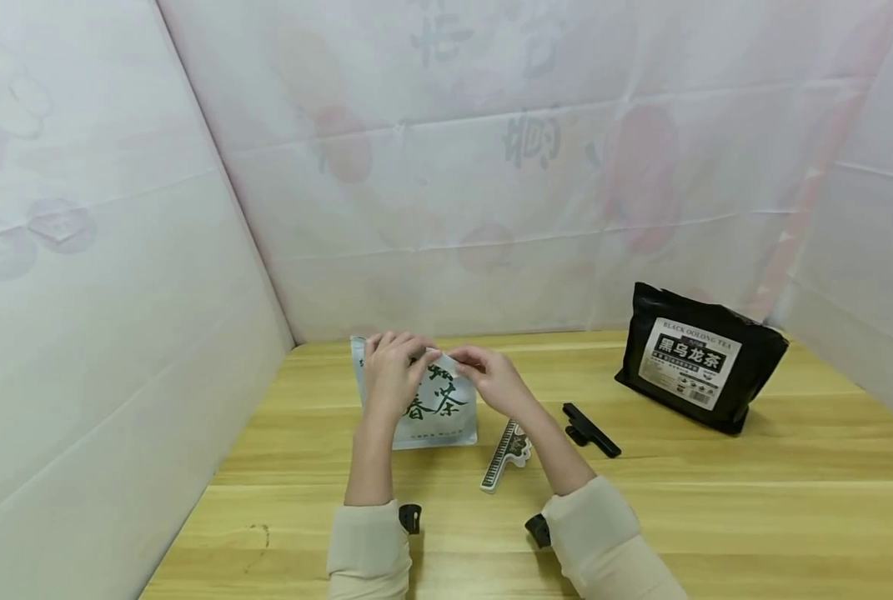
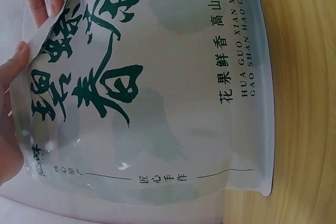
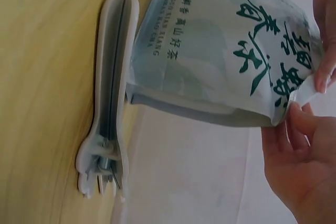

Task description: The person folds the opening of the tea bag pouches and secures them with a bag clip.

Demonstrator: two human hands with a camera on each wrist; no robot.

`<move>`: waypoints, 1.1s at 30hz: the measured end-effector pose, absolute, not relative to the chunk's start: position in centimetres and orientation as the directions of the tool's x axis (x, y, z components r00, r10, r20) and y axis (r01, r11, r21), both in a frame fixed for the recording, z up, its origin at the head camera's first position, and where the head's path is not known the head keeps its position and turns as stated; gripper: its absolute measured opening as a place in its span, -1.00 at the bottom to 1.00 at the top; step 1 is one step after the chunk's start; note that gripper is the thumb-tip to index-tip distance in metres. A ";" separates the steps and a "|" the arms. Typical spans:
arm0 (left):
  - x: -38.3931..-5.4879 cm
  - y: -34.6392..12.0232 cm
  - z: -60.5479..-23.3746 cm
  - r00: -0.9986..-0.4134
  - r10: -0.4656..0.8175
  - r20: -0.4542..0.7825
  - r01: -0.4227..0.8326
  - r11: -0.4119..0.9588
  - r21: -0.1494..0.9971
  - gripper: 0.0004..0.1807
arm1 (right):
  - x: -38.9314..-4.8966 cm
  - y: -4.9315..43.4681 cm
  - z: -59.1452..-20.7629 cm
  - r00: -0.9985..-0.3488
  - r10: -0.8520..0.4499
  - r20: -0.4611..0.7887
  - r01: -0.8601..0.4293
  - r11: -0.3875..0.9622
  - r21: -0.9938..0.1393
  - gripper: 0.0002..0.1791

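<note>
A pale blue-white tea bag (image 1: 437, 433) with large green lettering stands on the wooden table, leaning a little. At its top edge, my left hand (image 1: 393, 375) pinches the rim between thumb and fingers. My right hand (image 1: 500, 385) grips the top right corner; in the right wrist view, its thumb presses on one side of the bag (image 3: 210, 51) with fingers behind. Between the two hands the rim bends over, as the left wrist view shows. Just right of the bag lies a white sealing clip (image 1: 499, 458) with a piano-key pattern, close under my right forearm.
A black sealing clip (image 1: 594, 432) lies right of the white one. Farther right stands a black oolong tea bag (image 1: 634, 346) with a white label. Pale printed cloth walls (image 1: 431, 192) enclose the table (image 1: 716, 517) at the back and sides.
</note>
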State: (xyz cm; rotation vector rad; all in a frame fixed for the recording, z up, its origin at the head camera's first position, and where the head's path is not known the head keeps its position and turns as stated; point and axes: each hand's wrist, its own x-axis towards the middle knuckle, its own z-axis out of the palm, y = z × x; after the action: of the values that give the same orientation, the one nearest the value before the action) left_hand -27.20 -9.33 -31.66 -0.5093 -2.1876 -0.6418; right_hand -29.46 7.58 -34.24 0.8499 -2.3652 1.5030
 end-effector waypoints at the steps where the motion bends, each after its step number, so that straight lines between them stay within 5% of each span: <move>1: -27.2 -9.4 -31.7 -0.613 0.150 0.776 0.543 0.793 0.276 -0.84 | -29.5 7.8 -34.2 -0.810 -0.372 0.454 -0.571 0.318 -0.757 -0.77; 11: -27.2 -9.5 -31.5 -0.631 0.171 0.757 0.529 0.808 0.259 -0.86 | -30.0 8.6 -34.2 -0.813 -0.416 0.407 -0.554 0.340 -0.760 -0.69; 26: -26.4 -9.8 -30.5 -0.720 0.224 0.657 0.501 0.822 0.269 -0.81 | -29.9 7.9 -34.4 -0.828 -0.294 0.477 -0.561 0.415 -0.717 -0.74; 33: -26.6 -9.9 -30.9 -0.670 0.194 0.716 0.544 0.785 0.297 -0.83 | -29.9 7.7 -34.7 -0.826 -0.261 0.500 -0.564 0.395 -0.725 -0.77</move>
State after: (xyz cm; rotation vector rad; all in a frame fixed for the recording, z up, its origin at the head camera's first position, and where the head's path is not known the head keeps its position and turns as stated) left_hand -26.58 -9.94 -30.92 -0.5448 -2.2782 -0.6541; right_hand -29.85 7.66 -34.73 0.7200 -2.3514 1.4008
